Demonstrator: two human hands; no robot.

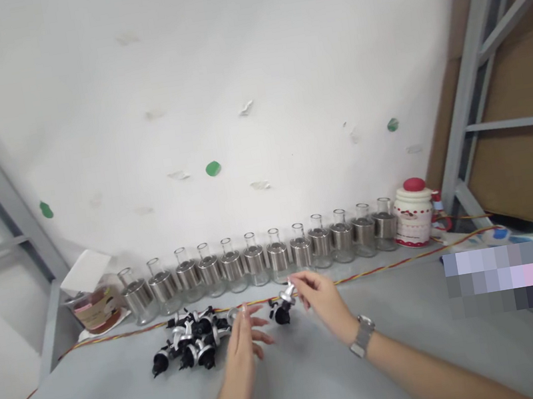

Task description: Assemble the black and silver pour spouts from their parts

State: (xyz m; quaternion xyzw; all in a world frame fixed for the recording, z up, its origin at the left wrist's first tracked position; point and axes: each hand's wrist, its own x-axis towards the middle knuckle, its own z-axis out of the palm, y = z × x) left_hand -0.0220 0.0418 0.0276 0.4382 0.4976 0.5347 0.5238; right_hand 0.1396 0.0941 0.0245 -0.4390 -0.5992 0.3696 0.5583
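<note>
My right hand (320, 299), with a watch on its wrist, pinches a silver-and-black bottle pourer (286, 294) by its silver end. The black end of this pourer points down, above the grey tabletop (320, 380). Left of it, my left hand (244, 338) is open, fingers apart and pointing toward the pourer without touching it. Close beside that hand lies a heap of similar silver-and-black pourers (192, 339), partly hidden by the fingers on its right side. Behind both hands, a row of glass bottles with steel sleeves (254, 257) stands upright, their necks uncovered.
A yellow-and-red twisted cord (379, 270) runs across the table before the bottles. At the row's right end stands a white jar with a red lid (413, 216); at its left end, a labelled tub (94, 311). A white wall (279, 89) rises behind, between grey metal frames (469, 73).
</note>
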